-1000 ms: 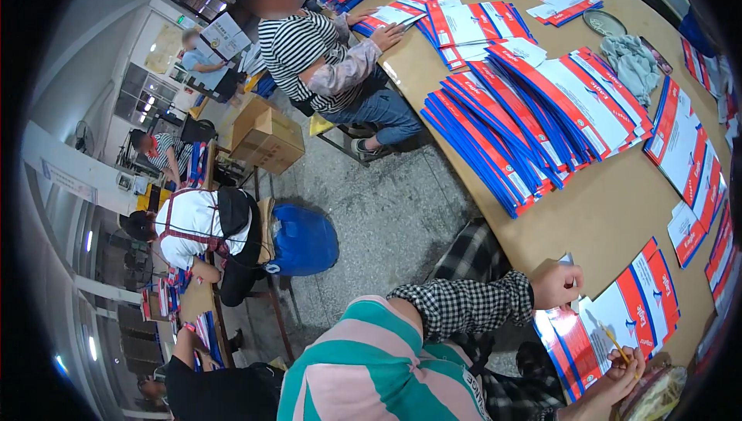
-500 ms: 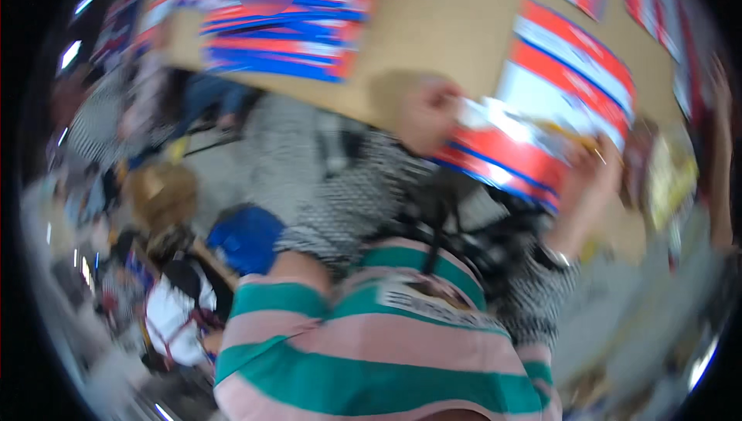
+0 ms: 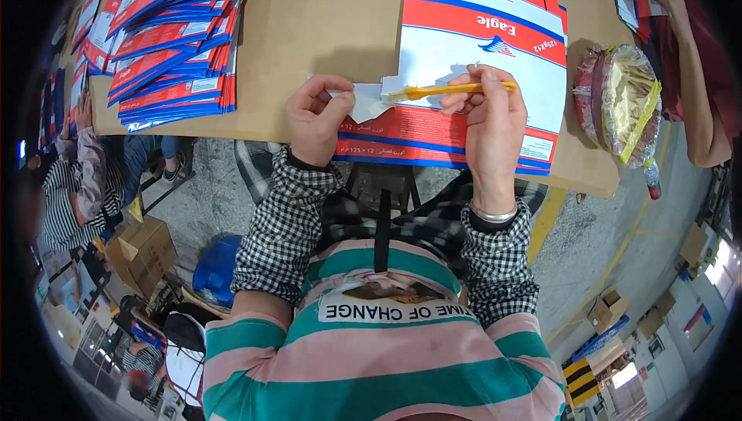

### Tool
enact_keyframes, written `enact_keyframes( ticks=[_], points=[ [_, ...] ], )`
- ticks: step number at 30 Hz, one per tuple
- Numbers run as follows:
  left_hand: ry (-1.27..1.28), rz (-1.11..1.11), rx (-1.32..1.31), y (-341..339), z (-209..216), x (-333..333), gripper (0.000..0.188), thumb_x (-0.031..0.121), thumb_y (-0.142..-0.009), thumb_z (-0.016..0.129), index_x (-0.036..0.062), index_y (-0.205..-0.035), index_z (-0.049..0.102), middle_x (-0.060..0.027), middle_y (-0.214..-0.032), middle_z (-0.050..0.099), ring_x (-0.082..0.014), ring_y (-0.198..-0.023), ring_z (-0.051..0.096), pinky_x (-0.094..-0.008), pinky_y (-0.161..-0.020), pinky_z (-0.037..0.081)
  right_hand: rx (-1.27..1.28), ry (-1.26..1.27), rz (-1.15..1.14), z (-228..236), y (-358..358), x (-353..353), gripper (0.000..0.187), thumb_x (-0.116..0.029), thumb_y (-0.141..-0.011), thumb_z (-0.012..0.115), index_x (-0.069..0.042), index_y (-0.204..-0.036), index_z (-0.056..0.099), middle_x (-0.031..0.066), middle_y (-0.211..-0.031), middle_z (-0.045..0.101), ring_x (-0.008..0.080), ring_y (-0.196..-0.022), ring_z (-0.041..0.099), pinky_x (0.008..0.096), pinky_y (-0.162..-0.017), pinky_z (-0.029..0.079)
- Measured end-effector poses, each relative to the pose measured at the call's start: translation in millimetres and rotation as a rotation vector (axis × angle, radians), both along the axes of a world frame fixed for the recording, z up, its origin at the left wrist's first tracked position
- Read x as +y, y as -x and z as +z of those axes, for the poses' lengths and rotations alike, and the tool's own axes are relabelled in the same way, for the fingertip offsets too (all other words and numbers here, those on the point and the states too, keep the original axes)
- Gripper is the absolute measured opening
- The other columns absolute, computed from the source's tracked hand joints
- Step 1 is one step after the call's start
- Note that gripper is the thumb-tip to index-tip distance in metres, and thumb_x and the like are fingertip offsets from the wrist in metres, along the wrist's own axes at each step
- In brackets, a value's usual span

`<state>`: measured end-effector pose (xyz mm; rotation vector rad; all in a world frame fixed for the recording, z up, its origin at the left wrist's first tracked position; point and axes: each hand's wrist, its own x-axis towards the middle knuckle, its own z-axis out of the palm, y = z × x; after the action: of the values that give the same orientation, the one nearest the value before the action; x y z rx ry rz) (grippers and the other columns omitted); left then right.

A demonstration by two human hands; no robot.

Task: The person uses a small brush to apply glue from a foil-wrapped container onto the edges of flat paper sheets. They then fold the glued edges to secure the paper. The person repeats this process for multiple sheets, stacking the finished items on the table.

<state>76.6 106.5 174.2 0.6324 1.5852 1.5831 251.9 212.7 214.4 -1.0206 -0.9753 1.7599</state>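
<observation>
A flattened red, white and blue carton (image 3: pixel 487 58) lies on the table in front of me, overhanging its near edge a little. My left hand (image 3: pixel 318 118) is closed, pinching a small white flap (image 3: pixel 366 104) at the carton's left side between thumb and fingers. Between the fingers of my right hand (image 3: pixel 496 131) is a yellow-handled brush (image 3: pixel 440 89), held nearly level over the carton. Its pale bristles point left and meet the flap, close to the left fingertips. To the right sits a plastic-wrapped bowl (image 3: pixel 599 100) with yellow tape across its top and pale contents.
A fanned stack of similar flat cartons (image 3: pixel 174 42) covers the table's left part. At far right, another person's arm (image 3: pixel 699 85) reaches over more cartons. On the left, a person in stripes (image 3: pixel 73 189) is at the table. A brown box (image 3: pixel 143 255) and blue stool (image 3: pixel 216 270) stand below.
The carton was tilted and further right; now it lies flatter on the table. My right hand has moved left and up, bringing the brush to the flap. My left hand has also moved left.
</observation>
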Motion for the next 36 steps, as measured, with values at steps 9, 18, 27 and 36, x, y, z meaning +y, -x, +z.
enact_keyframes(
  ticks=[9,18,27,36],
  points=[
    [0.029,-0.014,0.006,4.1,-3.9,0.7,0.010,0.004,-0.079,0.061,-0.0004,-0.088,0.062,0.0000,-0.064,0.056,-0.0041,-0.057,0.052,-0.0171,-0.052,0.040,-0.051,0.003,0.023,0.9,0.7,5.9,0.023,-0.016,-0.095,0.043,0.004,-0.099,0.051,0.0159,-0.081,0.060,0.0183,-0.063,0.060,0.0274,-0.059,0.050],
    [0.018,-0.015,0.007,3.0,1.6,0.4,0.009,0.004,-0.079,0.060,-0.0006,-0.087,0.061,-0.0001,-0.065,0.056,-0.0042,-0.058,0.052,-0.0173,-0.052,0.040,-0.071,-0.010,0.030,5.0,1.6,6.0,0.023,-0.016,-0.095,0.043,0.005,-0.099,0.051,0.0161,-0.082,0.060,0.0185,-0.063,0.060,0.0270,-0.058,0.050],
    [-0.001,-0.023,-0.003,3.1,3.1,-0.7,0.009,0.003,-0.079,0.059,-0.0008,-0.088,0.061,-0.0003,-0.065,0.055,-0.0044,-0.058,0.052,-0.0181,-0.053,0.042,-0.083,-0.035,0.062,5.8,3.7,4.0,0.024,-0.018,-0.095,0.044,0.004,-0.101,0.053,0.0163,-0.083,0.060,0.0191,-0.064,0.060,0.0286,-0.059,0.049],
    [0.001,-0.020,-0.036,3.3,0.8,-1.6,0.010,0.003,-0.080,0.059,-0.0007,-0.088,0.061,-0.0006,-0.064,0.055,-0.0044,-0.057,0.051,-0.0181,-0.052,0.042,-0.070,-0.063,0.091,5.9,2.2,5.1,0.023,-0.016,-0.095,0.044,0.004,-0.100,0.053,0.0163,-0.083,0.060,0.0193,-0.064,0.060,0.0283,-0.059,0.050]
  ],
)
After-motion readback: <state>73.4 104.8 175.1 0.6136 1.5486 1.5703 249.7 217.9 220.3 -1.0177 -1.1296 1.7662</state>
